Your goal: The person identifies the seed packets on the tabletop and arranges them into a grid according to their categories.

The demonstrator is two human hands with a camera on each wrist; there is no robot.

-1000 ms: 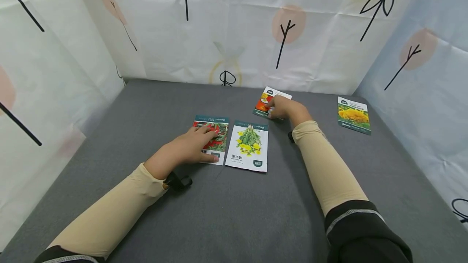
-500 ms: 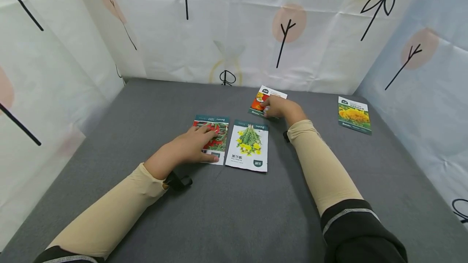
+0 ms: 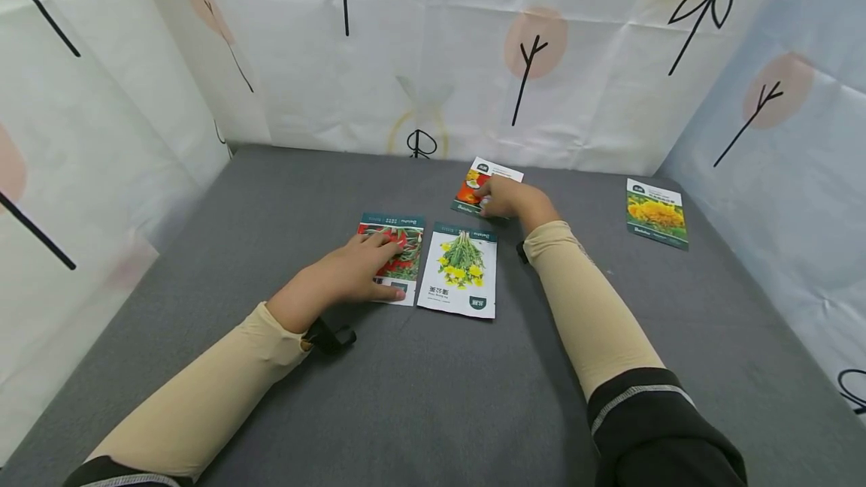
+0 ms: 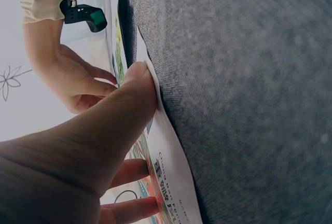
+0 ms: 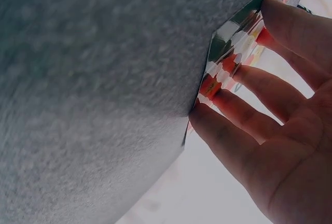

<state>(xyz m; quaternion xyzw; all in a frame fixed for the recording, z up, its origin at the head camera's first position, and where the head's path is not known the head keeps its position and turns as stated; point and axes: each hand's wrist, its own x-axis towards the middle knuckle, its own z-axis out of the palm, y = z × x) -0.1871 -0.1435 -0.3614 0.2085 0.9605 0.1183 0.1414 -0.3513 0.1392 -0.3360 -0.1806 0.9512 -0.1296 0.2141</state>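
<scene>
My left hand (image 3: 346, 275) rests on a seed packet with red chili peppers (image 3: 410, 261), its fingers spread and its thumb on the white end. Beside it, to the right, lies a white seed packet with yellow flowers (image 3: 458, 295), its print upside down. Farther back, the fingertips of my right hand (image 3: 509, 198) press on a seed packet with orange-red pictures (image 3: 468, 191). The right wrist view shows that packet (image 5: 228, 63) flat on the cloth, with the fingers of the right hand (image 5: 290, 130) fairly straight. My right hand covers part of its front.
At the far right of the grey table (image 3: 419, 404) lies a seed packet with yellow-orange blooms (image 3: 655, 213). White printed curtains (image 3: 433, 43) stand along the back and both sides of the table.
My right hand and the orange-red seed packet under it have slid to the left along the back of the table. The left hand and the other packets stay where they were.
</scene>
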